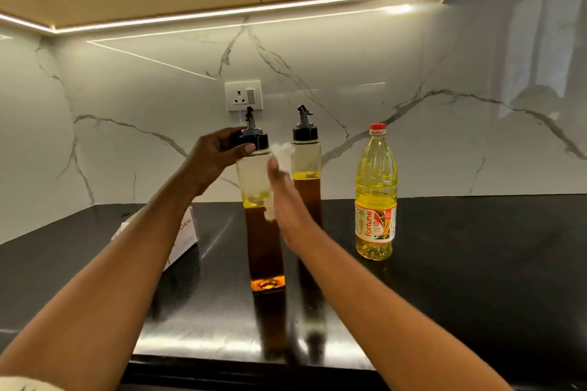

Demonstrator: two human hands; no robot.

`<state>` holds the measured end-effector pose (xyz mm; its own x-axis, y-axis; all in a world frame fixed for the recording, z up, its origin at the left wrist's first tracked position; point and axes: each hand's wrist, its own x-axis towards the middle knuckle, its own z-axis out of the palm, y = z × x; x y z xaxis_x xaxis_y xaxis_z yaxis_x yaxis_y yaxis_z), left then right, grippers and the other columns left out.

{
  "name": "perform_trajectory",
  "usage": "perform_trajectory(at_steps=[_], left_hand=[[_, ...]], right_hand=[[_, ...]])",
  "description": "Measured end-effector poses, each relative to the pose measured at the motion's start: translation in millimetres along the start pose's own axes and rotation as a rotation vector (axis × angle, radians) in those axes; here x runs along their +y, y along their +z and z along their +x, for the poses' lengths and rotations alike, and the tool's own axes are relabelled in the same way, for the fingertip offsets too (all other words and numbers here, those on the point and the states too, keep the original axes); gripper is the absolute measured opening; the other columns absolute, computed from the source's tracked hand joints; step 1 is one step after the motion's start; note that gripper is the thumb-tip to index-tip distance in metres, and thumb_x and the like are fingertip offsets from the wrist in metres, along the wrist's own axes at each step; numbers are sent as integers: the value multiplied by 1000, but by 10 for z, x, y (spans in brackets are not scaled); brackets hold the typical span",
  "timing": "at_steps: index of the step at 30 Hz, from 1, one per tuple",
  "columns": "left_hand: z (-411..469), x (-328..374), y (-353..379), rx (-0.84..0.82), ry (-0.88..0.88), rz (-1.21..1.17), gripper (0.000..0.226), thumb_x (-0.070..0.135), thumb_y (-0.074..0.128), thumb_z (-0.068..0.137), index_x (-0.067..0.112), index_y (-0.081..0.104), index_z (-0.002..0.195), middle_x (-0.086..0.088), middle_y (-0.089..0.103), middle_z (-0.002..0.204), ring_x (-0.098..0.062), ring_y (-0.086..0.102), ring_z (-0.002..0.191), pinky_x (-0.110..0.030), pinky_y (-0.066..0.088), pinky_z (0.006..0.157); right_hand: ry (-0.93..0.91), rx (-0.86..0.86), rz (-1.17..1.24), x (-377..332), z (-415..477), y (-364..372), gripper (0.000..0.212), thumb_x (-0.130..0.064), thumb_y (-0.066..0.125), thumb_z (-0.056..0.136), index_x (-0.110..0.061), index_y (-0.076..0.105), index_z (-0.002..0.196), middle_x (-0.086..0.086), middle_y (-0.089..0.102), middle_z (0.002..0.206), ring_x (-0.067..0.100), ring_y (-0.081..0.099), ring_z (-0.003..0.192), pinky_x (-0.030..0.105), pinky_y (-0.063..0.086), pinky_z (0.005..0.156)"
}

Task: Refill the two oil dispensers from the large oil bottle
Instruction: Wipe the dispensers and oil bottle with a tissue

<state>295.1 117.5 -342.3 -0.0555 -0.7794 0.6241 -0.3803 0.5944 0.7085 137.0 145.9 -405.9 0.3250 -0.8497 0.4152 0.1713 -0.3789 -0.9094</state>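
Head: two dispensers [265, 241] [306, 162], one bottle [376, 197]

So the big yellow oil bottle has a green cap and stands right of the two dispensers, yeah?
Nearly. In the head view the cap of the big oil bottle is red, not green. It does stand right of the left dispenser and the right dispenser.

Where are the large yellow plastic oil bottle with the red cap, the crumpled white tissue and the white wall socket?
large yellow plastic oil bottle [376, 174]: head view, body above the label.
crumpled white tissue [282, 152]: head view, upper wad.
white wall socket [243, 95]: head view, faceplate.
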Motion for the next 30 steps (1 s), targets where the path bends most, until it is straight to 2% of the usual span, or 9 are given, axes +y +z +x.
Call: perform_trajectory(at_steps=[3,6,10,13,17,22,24,27,30], left_hand=[[5,-28,8,10,30,63,47,33,69,75,27,59,120,7,68,110,-10,63,107,-37,45,105],[-4,-62,7,54,45,70,39,23,68,84,27,58,121,0,68,113,-15,62,109,-41,44,106],[0,-30,63,32,59,98,38,23,67,85,29,57,122,1,67,113,-14,61,110,-41,45,105],[-17,-29,52,55,56,101,39,23,67,85,29,57,122,4,68,111,-8,63,104,-42,47,103],[-51,-52,-6,72,56,102,46,35,67,77,27,58,122,10,68,109,-6,63,100,-39,48,101],[-37,-16,51,38,51,66,47,34,67,77,27,58,122,1,68,113,-15,62,109,-43,47,102],[-39,-4,50,29,55,72,50,38,67,74,27,58,122,-2,67,116,-19,61,112,-45,46,103],[-40,-4,36,22,61,80,45,39,67,75,31,59,119,3,68,113,-17,62,110,-47,45,104],[-40,-44,11,38,64,83,45,42,67,75,34,60,118,5,68,112,-18,62,110,-49,45,104]], right_hand=[[60,-23,158,-110,189,-30,69,-66,17,89,-34,10,149,4,15,157,26,19,141,46,23,109],[301,-82,71,390,-162,-98,83,-76,14,80,-32,7,149,6,15,157,29,23,140,41,30,104],[586,-130,189,634,-350,-257,88,-74,8,82,-17,7,150,10,14,156,28,16,143,44,13,115],[408,-187,245,58,45,-220,93,-77,8,80,-18,10,151,11,37,144,29,37,131,46,29,107],[143,-138,199,-284,215,-75,78,-72,5,85,-30,6,150,6,13,157,29,17,142,54,16,111],[592,-174,142,557,-363,-170,87,-75,7,80,-23,2,150,9,12,157,30,14,143,48,9,116],[641,-141,174,654,-341,-196,91,-76,12,79,-20,3,151,12,11,157,31,13,143,48,8,117],[479,-127,203,281,88,-165,95,-82,13,75,-26,-3,150,12,1,158,34,8,143,53,8,114],[208,-105,205,-161,403,-70,95,-84,11,70,-33,3,150,8,7,158,32,13,143,58,10,113]])
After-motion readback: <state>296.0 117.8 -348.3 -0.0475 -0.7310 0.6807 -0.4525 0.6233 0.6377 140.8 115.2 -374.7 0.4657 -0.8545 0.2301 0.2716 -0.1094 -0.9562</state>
